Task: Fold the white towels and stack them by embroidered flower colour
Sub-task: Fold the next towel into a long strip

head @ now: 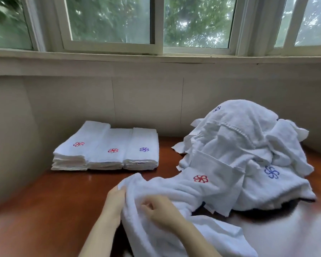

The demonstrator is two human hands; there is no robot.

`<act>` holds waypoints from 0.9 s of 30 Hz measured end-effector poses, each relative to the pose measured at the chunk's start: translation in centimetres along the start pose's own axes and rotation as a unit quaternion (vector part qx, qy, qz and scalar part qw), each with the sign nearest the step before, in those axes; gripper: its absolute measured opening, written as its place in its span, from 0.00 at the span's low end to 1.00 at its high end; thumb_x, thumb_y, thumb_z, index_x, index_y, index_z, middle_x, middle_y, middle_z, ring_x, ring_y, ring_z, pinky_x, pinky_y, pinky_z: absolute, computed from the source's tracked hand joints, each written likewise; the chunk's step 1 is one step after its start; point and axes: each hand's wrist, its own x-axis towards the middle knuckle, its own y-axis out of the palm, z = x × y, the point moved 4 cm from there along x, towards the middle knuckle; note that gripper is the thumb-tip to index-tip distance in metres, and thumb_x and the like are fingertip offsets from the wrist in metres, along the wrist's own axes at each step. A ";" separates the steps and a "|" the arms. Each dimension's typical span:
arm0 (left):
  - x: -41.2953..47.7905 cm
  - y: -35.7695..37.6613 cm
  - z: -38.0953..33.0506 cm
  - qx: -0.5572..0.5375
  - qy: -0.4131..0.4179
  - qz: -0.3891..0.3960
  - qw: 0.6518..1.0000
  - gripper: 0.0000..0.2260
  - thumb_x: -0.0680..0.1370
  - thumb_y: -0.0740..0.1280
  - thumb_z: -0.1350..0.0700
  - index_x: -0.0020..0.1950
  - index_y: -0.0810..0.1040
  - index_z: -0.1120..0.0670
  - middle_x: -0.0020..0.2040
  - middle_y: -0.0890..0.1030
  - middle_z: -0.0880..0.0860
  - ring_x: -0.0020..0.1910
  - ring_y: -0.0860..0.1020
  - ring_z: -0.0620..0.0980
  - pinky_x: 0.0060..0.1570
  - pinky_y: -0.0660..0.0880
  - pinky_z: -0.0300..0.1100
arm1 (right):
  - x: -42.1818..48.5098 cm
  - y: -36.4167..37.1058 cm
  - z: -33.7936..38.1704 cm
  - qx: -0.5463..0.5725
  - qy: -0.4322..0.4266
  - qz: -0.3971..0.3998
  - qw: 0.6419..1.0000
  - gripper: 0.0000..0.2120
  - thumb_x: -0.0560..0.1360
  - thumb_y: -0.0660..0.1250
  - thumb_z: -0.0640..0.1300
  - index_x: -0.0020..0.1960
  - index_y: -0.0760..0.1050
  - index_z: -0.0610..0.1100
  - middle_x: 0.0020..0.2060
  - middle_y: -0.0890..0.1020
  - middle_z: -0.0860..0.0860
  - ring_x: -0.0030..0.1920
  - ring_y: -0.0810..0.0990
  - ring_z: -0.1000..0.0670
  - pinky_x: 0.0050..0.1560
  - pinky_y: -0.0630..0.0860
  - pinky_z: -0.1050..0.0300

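**White towels on the table: holdings, near to far**

1. Left hand (115, 198). At 6 o'clock, close to the near edge. Fingers curled round the bunched left edge of the white towel (174, 190), gripping it.

2. Right hand (161, 209). Just right of the left hand, on top of the same towel. Fingers bent inwards, thumb and fingertips pinching a fold of the cloth.

3. White towel. Unfolded and crumpled, near end running out of view at 6 o'clock, far end stretched towards 3 o'clock and touching the pile. Red flower (200, 179) embroidered on that far stretch.

4. Table (44, 210). Glossy reddish-brown wood, bearing every item listed.

5. Pile of unfolded towels (248, 145). At 2 o'clock, heaped high and loose. Blue flower (271, 172) on the lower front, smaller blue flower (217, 109) near the top. Dark edge under the near side, nature not discernible.

6. Three folded stacks at 11 o'clock, side by side, touching, set against the wall (146, 101).
   - Left stack (70, 154), the tallest, top towel marked in red.
   - Middle stack (107, 158), top towel marked in red.
   - Right stack (143, 158), top towel marked in purple.

7. Sill (156, 60) and window (109, 21) at 12 o'clock, above the wall. White frames, blurred green foliage behind the glass.
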 end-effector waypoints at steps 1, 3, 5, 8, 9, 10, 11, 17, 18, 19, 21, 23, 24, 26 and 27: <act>1.1 -2.2 0.1 0.028 -0.014 -0.050 0.998 0.10 0.80 0.61 0.61 0.58 0.78 0.60 0.51 0.82 0.61 0.49 0.80 0.59 0.44 0.75 0.44 | 0.2 0.7 0.5 -0.018 0.002 0.009 1.000 0.10 0.76 0.58 0.44 0.39 0.75 0.44 0.36 0.78 0.50 0.38 0.73 0.51 0.40 0.68 0.54; 1.7 -3.9 0.5 0.125 0.030 -0.089 0.988 0.12 0.80 0.60 0.59 0.61 0.77 0.59 0.54 0.81 0.60 0.51 0.79 0.58 0.51 0.77 0.48 | 0.8 2.2 1.2 -0.062 0.001 0.026 0.998 0.10 0.77 0.58 0.44 0.48 0.78 0.44 0.46 0.82 0.47 0.47 0.77 0.46 0.46 0.72 0.54; 1.7 -5.0 0.2 0.038 0.063 -0.138 0.988 0.14 0.81 0.58 0.61 0.64 0.75 0.59 0.60 0.79 0.60 0.59 0.76 0.60 0.61 0.74 0.52 | 1.3 2.9 2.0 -0.070 -0.002 0.020 0.997 0.11 0.77 0.57 0.43 0.54 0.77 0.44 0.50 0.82 0.45 0.52 0.77 0.43 0.48 0.73 0.52; 1.0 -6.6 -2.8 -0.147 0.122 -0.009 0.982 0.10 0.81 0.59 0.62 0.57 0.79 0.59 0.54 0.83 0.57 0.55 0.79 0.57 0.55 0.78 0.45 | 2.7 0.9 3.5 -0.071 0.011 -0.111 0.991 0.17 0.78 0.56 0.42 0.66 0.69 0.49 0.54 0.80 0.46 0.55 0.76 0.44 0.48 0.70 0.52; 0.1 -6.2 -4.2 -0.195 0.120 0.089 0.969 0.11 0.80 0.60 0.60 0.59 0.78 0.60 0.55 0.83 0.58 0.56 0.79 0.58 0.55 0.78 0.46 | 3.4 -0.2 4.1 -0.047 0.012 -0.152 0.987 0.20 0.78 0.57 0.40 0.69 0.65 0.50 0.57 0.78 0.48 0.57 0.75 0.46 0.50 0.70 0.53; -0.6 -5.8 -5.8 -0.198 0.106 0.168 0.960 0.13 0.80 0.61 0.58 0.61 0.78 0.60 0.57 0.81 0.60 0.58 0.79 0.59 0.57 0.76 0.49 | 4.2 -1.2 4.9 -0.015 -0.002 -0.176 0.984 0.24 0.77 0.58 0.39 0.72 0.61 0.51 0.61 0.75 0.50 0.60 0.74 0.48 0.53 0.70 0.53; -1.0 -5.7 -7.5 -0.151 0.101 0.227 0.957 0.15 0.79 0.62 0.56 0.63 0.77 0.59 0.60 0.79 0.62 0.60 0.78 0.60 0.60 0.73 0.52 | 5.4 -2.3 5.9 0.020 -0.015 -0.169 0.985 0.29 0.75 0.61 0.37 0.74 0.59 0.50 0.65 0.71 0.51 0.64 0.71 0.49 0.58 0.70 0.54; -1.0 -7.1 -17.0 0.193 0.178 0.385 0.885 0.26 0.65 0.66 0.66 0.62 0.77 0.52 0.58 0.80 0.59 0.56 0.79 0.57 0.53 0.75 0.50 | 12.1 -8.9 8.8 0.027 -0.031 -0.025 0.999 0.07 0.68 0.73 0.38 0.46 0.80 0.41 0.42 0.81 0.49 0.46 0.78 0.49 0.47 0.74 0.54; -0.5 -7.7 -17.8 0.242 0.177 0.357 0.885 0.25 0.64 0.65 0.67 0.59 0.78 0.50 0.53 0.81 0.58 0.49 0.80 0.57 0.46 0.75 0.48 | 12.8 -10.5 8.9 -0.032 -0.033 -0.048 0.998 0.06 0.68 0.73 0.40 0.37 0.77 0.42 0.34 0.77 0.50 0.41 0.75 0.49 0.39 0.71 0.55; 0.5 -8.4 -18.6 0.309 0.192 0.297 0.883 0.22 0.62 0.64 0.66 0.53 0.80 0.49 0.47 0.80 0.57 0.43 0.79 0.56 0.39 0.73 0.45 | 13.4 -12.3 9.0 -0.091 -0.038 -0.087 0.991 0.12 0.67 0.72 0.41 0.31 0.70 0.44 0.30 0.72 0.52 0.38 0.72 0.48 0.35 0.66 0.55; 2.5 -10.1 -20.3 0.455 0.230 0.128 0.851 0.11 0.65 0.65 0.65 0.40 0.78 0.50 0.39 0.77 0.54 0.39 0.77 0.55 0.35 0.69 0.41 | 14.1 -16.2 9.0 -0.145 -0.026 -0.197 0.969 0.17 0.68 0.69 0.40 0.30 0.60 0.45 0.29 0.69 0.50 0.38 0.72 0.45 0.35 0.63 0.55; 3.6 -12.1 -22.0 0.479 0.275 -0.059 0.832 0.10 0.70 0.65 0.65 0.37 0.79 0.50 0.41 0.80 0.55 0.46 0.80 0.57 0.38 0.71 0.42 | 14.2 -19.8 9.5 -0.149 -0.012 -0.303 0.941 0.12 0.70 0.66 0.40 0.34 0.62 0.44 0.36 0.75 0.43 0.42 0.76 0.39 0.37 0.65 0.55; 3.7 -13.1 -22.8 0.450 0.305 -0.137 0.828 0.10 0.72 0.65 0.64 0.41 0.81 0.50 0.45 0.81 0.56 0.49 0.80 0.58 0.42 0.74 0.44 | 14.0 -21.3 9.8 -0.152 -0.007 -0.346 0.926 0.08 0.72 0.65 0.41 0.38 0.67 0.44 0.40 0.77 0.39 0.44 0.77 0.36 0.38 0.65 0.54; 2.8 -14.7 -24.5 0.384 0.396 -0.267 0.790 0.13 0.74 0.64 0.64 0.48 0.83 0.50 0.48 0.81 0.57 0.49 0.79 0.62 0.44 0.75 0.48 | 13.3 -23.5 10.8 -0.172 -0.026 -0.411 0.895 0.07 0.74 0.64 0.41 0.50 0.70 0.40 0.44 0.79 0.34 0.45 0.77 0.32 0.39 0.64 0.52; 1.8 -15.3 -25.3 0.362 0.436 -0.319 0.760 0.13 0.74 0.63 0.64 0.50 0.83 0.49 0.47 0.80 0.57 0.46 0.79 0.63 0.41 0.73 0.48 | 12.7 -24.1 11.6 -0.188 -0.048 -0.435 0.879 0.10 0.74 0.64 0.40 0.53 0.70 0.38 0.43 0.79 0.33 0.44 0.77 0.32 0.38 0.64 0.52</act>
